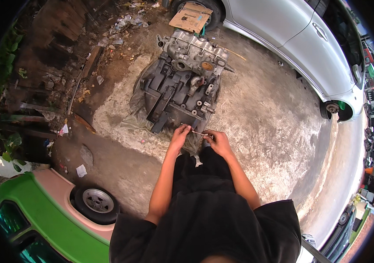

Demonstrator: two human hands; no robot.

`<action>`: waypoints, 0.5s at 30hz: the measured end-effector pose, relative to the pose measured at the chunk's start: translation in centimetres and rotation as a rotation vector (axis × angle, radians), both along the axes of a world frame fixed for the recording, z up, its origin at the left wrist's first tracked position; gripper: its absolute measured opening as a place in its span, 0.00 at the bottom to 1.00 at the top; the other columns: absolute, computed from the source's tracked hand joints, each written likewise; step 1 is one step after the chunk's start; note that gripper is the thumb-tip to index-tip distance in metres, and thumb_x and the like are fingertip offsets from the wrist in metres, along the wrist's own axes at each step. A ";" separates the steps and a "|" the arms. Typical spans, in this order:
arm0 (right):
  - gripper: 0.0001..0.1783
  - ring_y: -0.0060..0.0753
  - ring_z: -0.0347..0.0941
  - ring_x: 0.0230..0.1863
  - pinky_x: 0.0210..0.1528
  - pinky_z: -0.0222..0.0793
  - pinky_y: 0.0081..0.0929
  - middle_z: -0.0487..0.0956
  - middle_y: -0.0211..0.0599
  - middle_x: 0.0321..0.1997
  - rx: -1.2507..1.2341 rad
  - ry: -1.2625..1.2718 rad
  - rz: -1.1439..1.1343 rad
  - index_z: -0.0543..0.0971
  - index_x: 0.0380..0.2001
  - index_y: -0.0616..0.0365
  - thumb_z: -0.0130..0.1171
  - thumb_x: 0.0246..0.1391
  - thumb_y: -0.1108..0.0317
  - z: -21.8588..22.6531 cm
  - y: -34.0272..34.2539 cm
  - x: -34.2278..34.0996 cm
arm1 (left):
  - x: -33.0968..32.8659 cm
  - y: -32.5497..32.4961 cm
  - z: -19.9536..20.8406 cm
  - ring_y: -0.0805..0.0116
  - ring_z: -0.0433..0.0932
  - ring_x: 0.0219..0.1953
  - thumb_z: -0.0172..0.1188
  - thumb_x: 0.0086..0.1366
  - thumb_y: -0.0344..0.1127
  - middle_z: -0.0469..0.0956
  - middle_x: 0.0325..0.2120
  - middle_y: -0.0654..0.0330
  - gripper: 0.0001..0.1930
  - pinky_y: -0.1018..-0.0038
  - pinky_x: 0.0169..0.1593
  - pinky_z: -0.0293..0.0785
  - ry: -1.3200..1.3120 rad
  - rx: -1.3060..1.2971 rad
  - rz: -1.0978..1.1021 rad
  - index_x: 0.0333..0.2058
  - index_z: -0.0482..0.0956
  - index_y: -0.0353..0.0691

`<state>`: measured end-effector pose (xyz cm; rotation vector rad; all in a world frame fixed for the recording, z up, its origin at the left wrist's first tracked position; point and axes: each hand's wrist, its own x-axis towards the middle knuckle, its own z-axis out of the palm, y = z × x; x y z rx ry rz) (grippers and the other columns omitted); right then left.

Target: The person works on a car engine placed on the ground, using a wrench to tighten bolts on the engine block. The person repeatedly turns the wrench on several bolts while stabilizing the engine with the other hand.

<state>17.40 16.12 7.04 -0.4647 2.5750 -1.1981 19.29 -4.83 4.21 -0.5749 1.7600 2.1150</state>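
Note:
Between my hands is a thin metal rod [197, 133], held roughly level in front of my knees. My left hand [180, 137] pinches its left end with thumb and fingertips. At its right end, the fingers of my right hand [217, 142] are closed on it. What kind of rod it is, I cannot make out. Just beyond my hands lies a dark metal frame [163, 103] with several loose metal parts on it. A grey engine cylinder head [195, 48] sits at its far side. Beneath them a crumpled grey-green sheet [136, 116] is spread out.
A silver car [279, 30] stands at the far right, one wheel hub bare. Cardboard [190, 17] leans by its other wheel. At the near left is a green and pink vehicle [51, 210] with a black tyre [114, 209]. Litter and wood planks [92, 61] line the left side.

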 end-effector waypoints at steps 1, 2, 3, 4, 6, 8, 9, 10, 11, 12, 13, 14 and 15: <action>0.11 0.32 0.78 0.27 0.34 0.72 0.31 0.82 0.47 0.28 0.001 0.023 -0.013 0.82 0.43 0.59 0.63 0.59 0.66 0.0 -0.2 0.1 | 0.2 -0.2 0.0 0.75 0.71 0.44 0.54 0.73 0.42 0.77 0.37 0.67 0.12 0.75 0.52 0.63 0.022 -0.007 0.002 0.39 0.79 0.40; 0.11 0.31 0.78 0.26 0.33 0.71 0.30 0.82 0.45 0.26 -0.052 -0.059 -0.066 0.82 0.43 0.60 0.63 0.60 0.65 0.0 -0.5 0.3 | 0.2 -0.4 0.0 0.75 0.71 0.44 0.53 0.74 0.41 0.76 0.37 0.66 0.12 0.76 0.53 0.63 0.048 -0.016 0.006 0.40 0.79 0.38; 0.12 0.30 0.77 0.26 0.33 0.71 0.30 0.82 0.44 0.25 -0.106 -0.141 -0.117 0.82 0.42 0.60 0.62 0.61 0.65 -0.1 -0.8 0.3 | 0.2 -0.5 0.1 0.73 0.72 0.46 0.52 0.75 0.40 0.77 0.41 0.65 0.11 0.75 0.52 0.64 0.048 -0.076 0.010 0.43 0.78 0.40; 0.12 0.29 0.76 0.25 0.32 0.70 0.29 0.81 0.42 0.24 -0.169 -0.224 -0.164 0.82 0.42 0.61 0.61 0.61 0.64 -0.2 -1.1 0.3 | 0.1 -0.7 0.1 0.73 0.73 0.47 0.52 0.75 0.40 0.77 0.41 0.65 0.11 0.74 0.52 0.65 0.061 -0.062 0.002 0.45 0.79 0.41; 0.12 0.22 0.71 0.23 0.27 0.65 0.26 0.79 0.34 0.23 -0.316 -0.301 -0.214 0.81 0.42 0.62 0.58 0.64 0.64 -0.6 -1.8 0.1 | 0.3 -0.9 0.0 0.73 0.74 0.48 0.52 0.75 0.40 0.79 0.42 0.65 0.12 0.73 0.51 0.66 0.086 -0.045 -0.007 0.47 0.79 0.42; 0.12 0.19 0.69 0.21 0.24 0.63 0.24 0.78 0.30 0.22 -0.385 -0.416 -0.240 0.80 0.41 0.63 0.56 0.66 0.63 -1.2 -2.5 0.1 | 0.2 -0.9 -0.5 0.72 0.76 0.49 0.53 0.74 0.41 0.81 0.44 0.64 0.14 0.72 0.52 0.68 0.051 0.038 -0.032 0.50 0.79 0.42; 0.13 0.20 0.69 0.20 0.24 0.64 0.24 0.77 0.31 0.22 -0.377 -0.488 -0.245 0.80 0.40 0.63 0.55 0.67 0.63 -1.5 -2.9 0.0 | 0.3 -0.8 -0.9 0.72 0.77 0.49 0.53 0.74 0.41 0.82 0.45 0.64 0.15 0.71 0.52 0.70 0.035 0.073 -0.047 0.52 0.80 0.41; 0.14 0.21 0.69 0.19 0.25 0.66 0.24 0.77 0.31 0.22 -0.348 -0.569 -0.266 0.80 0.40 0.63 0.55 0.67 0.62 -1.7 -3.2 -0.1 | 0.3 -0.6 -1.3 0.71 0.77 0.49 0.53 0.74 0.41 0.82 0.45 0.64 0.15 0.71 0.51 0.71 0.040 0.085 -0.016 0.51 0.80 0.41; 0.14 0.21 0.68 0.19 0.24 0.65 0.23 0.77 0.31 0.22 -0.457 -0.655 -0.265 0.79 0.39 0.62 0.53 0.68 0.61 -2.0 -3.5 0.1 | 0.2 -0.4 -1.7 0.71 0.77 0.49 0.53 0.74 0.40 0.82 0.45 0.64 0.15 0.71 0.50 0.72 0.046 0.096 0.012 0.51 0.80 0.40; 0.14 0.20 0.68 0.18 0.23 0.64 0.23 0.76 0.30 0.21 -0.544 -0.752 -0.281 0.79 0.38 0.61 0.51 0.69 0.60 -2.2 -3.8 0.4 | 0.1 -0.1 -2.1 0.71 0.78 0.49 0.53 0.74 0.40 0.82 0.45 0.64 0.15 0.71 0.50 0.73 0.014 0.096 0.031 0.51 0.81 0.39; 0.15 0.19 0.67 0.18 0.22 0.63 0.22 0.75 0.30 0.21 -0.611 -0.855 -0.297 0.78 0.37 0.59 0.49 0.70 0.60 -2.4 -4.1 0.5 | 0.2 0.1 -2.5 0.72 0.79 0.46 0.54 0.74 0.38 0.82 0.45 0.63 0.14 0.72 0.48 0.75 0.047 0.108 0.072 0.49 0.82 0.39; 0.15 0.20 0.69 0.18 0.22 0.65 0.21 0.76 0.31 0.22 -0.620 -0.844 -0.297 0.78 0.38 0.60 0.49 0.70 0.59 -2.6 -4.3 0.6 | 0.1 0.2 -2.8 0.71 0.79 0.46 0.54 0.73 0.37 0.82 0.44 0.62 0.13 0.72 0.47 0.76 0.053 0.115 0.095 0.49 0.82 0.38; 0.16 0.21 0.70 0.18 0.22 0.67 0.21 0.77 0.33 0.23 -0.609 -0.841 -0.295 0.79 0.38 0.60 0.49 0.70 0.59 -2.9 -4.4 0.7 | 0.0 0.3 -3.0 0.71 0.80 0.45 0.55 0.73 0.36 0.82 0.44 0.61 0.12 0.73 0.47 0.77 0.045 0.119 0.113 0.48 0.82 0.37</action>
